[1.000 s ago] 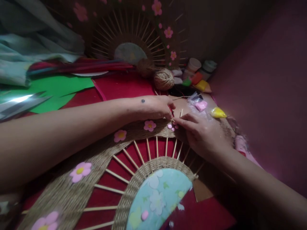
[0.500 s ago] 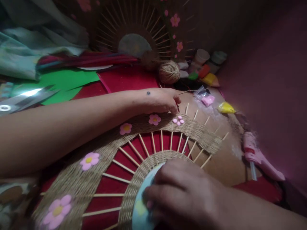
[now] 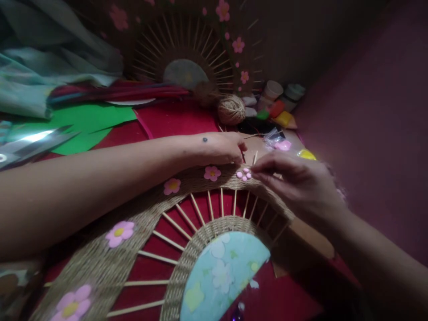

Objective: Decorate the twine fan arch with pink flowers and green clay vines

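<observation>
A fan-shaped piece woven from brown twine over thin wooden sticks (image 3: 125,267) fills the front of the view. Pink clay flowers with yellow centres (image 3: 119,233) dot its outer band, and a blue half-disc with pale shapes (image 3: 230,254) forms its middle. My left hand (image 3: 230,148) lies at the band's upper edge, its fingers curled down over the rim. Beside it is a cluster of small pink petals (image 3: 244,174) without a yellow centre. My right hand (image 3: 294,178) pinches thumb and forefinger together just right of those petals; anything between the fingertips is too small to make out.
Behind stand a second woven fan (image 3: 185,73), a ball of twine (image 3: 231,109) and coloured clay packets (image 3: 284,119). Scissors (image 3: 33,142) and green sheets (image 3: 90,120) lie at the left on the red surface. A purple wall (image 3: 374,133) bounds the right side.
My right hand has moved up from the blue half-disc to the small pink petals, uncovering the disc. My left hand stays at the fan's rim. The view has shifted slightly.
</observation>
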